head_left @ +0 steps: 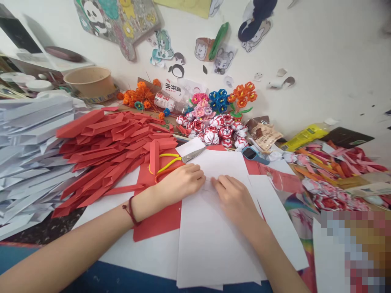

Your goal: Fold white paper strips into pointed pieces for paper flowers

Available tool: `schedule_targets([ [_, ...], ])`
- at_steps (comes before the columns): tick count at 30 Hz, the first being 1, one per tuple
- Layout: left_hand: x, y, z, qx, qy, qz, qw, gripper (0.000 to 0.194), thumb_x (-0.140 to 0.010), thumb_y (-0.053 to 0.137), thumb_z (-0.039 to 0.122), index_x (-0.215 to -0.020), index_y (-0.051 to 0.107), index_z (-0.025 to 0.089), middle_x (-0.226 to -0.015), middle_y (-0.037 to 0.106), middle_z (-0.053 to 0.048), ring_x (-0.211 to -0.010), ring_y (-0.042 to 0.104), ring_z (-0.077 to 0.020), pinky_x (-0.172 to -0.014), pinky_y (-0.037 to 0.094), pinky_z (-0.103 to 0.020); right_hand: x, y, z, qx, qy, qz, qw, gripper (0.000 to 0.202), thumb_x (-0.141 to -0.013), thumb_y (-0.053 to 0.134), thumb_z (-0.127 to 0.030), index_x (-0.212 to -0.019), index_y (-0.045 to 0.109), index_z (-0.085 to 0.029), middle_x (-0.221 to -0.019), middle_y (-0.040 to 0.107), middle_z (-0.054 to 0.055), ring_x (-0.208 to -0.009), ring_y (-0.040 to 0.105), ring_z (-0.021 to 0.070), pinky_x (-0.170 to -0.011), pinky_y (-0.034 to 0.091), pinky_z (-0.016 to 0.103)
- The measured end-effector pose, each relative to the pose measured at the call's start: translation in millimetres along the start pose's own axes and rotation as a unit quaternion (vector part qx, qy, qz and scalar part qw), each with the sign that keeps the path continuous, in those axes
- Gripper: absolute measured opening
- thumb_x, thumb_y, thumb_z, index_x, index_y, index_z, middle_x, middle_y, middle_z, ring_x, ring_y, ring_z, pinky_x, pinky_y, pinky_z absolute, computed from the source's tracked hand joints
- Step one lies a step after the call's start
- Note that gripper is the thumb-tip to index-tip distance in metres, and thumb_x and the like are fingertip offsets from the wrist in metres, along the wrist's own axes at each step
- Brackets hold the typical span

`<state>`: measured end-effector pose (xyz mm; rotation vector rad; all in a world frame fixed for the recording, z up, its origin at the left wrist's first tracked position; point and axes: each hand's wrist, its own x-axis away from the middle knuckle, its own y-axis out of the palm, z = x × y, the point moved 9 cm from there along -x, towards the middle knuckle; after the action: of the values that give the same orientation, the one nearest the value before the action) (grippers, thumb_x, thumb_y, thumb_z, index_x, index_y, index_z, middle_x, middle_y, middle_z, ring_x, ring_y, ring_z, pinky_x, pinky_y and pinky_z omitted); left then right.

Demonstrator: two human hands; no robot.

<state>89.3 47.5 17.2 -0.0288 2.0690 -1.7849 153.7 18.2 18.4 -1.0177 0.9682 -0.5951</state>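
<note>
My left hand (pixel 187 179), with a dark red cord bracelet (pixel 132 212) on its wrist, rests over white paper with its fingers curled closed. Across from it my right hand (pixel 230 193) is closed too, thumb and fingers pressed together. Between the fingertips a thin pale line or edge shows on the white paper sheets (pixel 214 248); I cannot make out what it is. Scissors (pixel 194 154) with yellow handles lie just beyond my left hand, their blades by a small white paper piece. Red paper (pixel 159 228) lies partly under my left forearm.
Folded red strips (pixel 116 150) and folded white strips (pixel 33 150) are heaped on the left. Red-and-white paper flowers (pixel 212 136) stand at the back, near a blue watch (pixel 251 154). A yellow bottle (pixel 305 136) and a beige bowl (pixel 88 83) are farther out.
</note>
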Motion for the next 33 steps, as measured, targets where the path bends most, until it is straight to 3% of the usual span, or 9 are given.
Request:
schedule_targets([
  [9,2.4,0.0,0.3,0.007,-0.009,-0.019,1.0,0.021,-0.095,0.04,0.014,-0.093,0.061,0.01,-0.083,0.059,-0.008,-0.079,0.049,-0.0207,-0.071,0.038,-0.034,3.8,6.5,9.3,-0.032,0.064,-0.047,0.996,0.024,-0.085,0.043,0.001,-0.083,0.061,-0.014,-0.075,0.052,0.004,-0.066,0.047,0.0167,-0.061,0.034,0.032],
  [13,4.0,2.0,0.8,0.01,-0.028,-0.016,0.999,0.021,-0.095,0.04,0.017,-0.1,0.06,0.011,-0.084,0.059,-0.007,-0.08,0.05,-0.0206,-0.072,0.036,-0.035,3.1,3.8,4.1,-0.014,0.061,-0.037,0.997,0.027,-0.082,0.043,0.003,-0.09,0.064,-0.012,-0.076,0.054,0.005,-0.067,0.048,0.0181,-0.062,0.035,0.032],
  [17,1.7,2.3,4.5,-0.013,-0.04,-0.011,0.999,0.021,-0.093,0.041,0.015,-0.101,0.06,0.011,-0.082,0.059,-0.007,-0.078,0.051,-0.0214,-0.069,0.034,-0.036,-0.6,-0.8,-4.9,0.01,0.043,-0.008,0.999,0.028,-0.083,0.042,0.003,-0.083,0.066,-0.011,-0.081,0.059,0.009,-0.076,0.051,0.021,-0.065,0.036,0.034],
  [21,1.3,2.4,5.3,-0.016,-0.057,-0.012,0.998,0.02,-0.091,0.044,0.013,-0.103,0.06,0.012,-0.084,0.06,-0.006,-0.078,0.052,-0.0217,-0.069,0.034,-0.036,-0.3,0.5,-4.2,-0.002,0.066,-0.013,0.998,0.03,-0.081,0.044,0.003,-0.092,0.068,-0.01,-0.083,0.062,0.01,-0.08,0.052,0.0223,-0.068,0.038,0.034],
  [27,7.1,-1.9,-7.8,0.023,-0.124,-0.016,0.992,0.022,-0.087,0.048,0.012,-0.101,0.064,0.019,-0.078,0.064,-0.003,-0.077,0.055,-0.0208,-0.07,0.033,-0.036,5.9,-0.9,16.3,-0.073,0.18,-0.015,0.981,0.029,-0.085,0.046,-0.007,-0.096,0.072,-0.015,-0.078,0.066,0.006,-0.078,0.058,0.0203,-0.068,0.042,0.032],
  [33,11.8,-4.8,-21.8,0.076,-0.174,-0.006,0.982,0.031,-0.089,0.044,0.012,-0.11,0.063,0.023,-0.079,0.067,-0.002,-0.078,0.058,-0.0201,-0.071,0.034,-0.033,18.0,4.1,43.7,-0.185,0.334,-0.058,0.922,0.032,-0.081,0.051,-0.014,-0.096,0.074,-0.028,-0.089,0.073,-0.002,-0.072,0.065,0.0169,-0.065,0.046,0.028],
])
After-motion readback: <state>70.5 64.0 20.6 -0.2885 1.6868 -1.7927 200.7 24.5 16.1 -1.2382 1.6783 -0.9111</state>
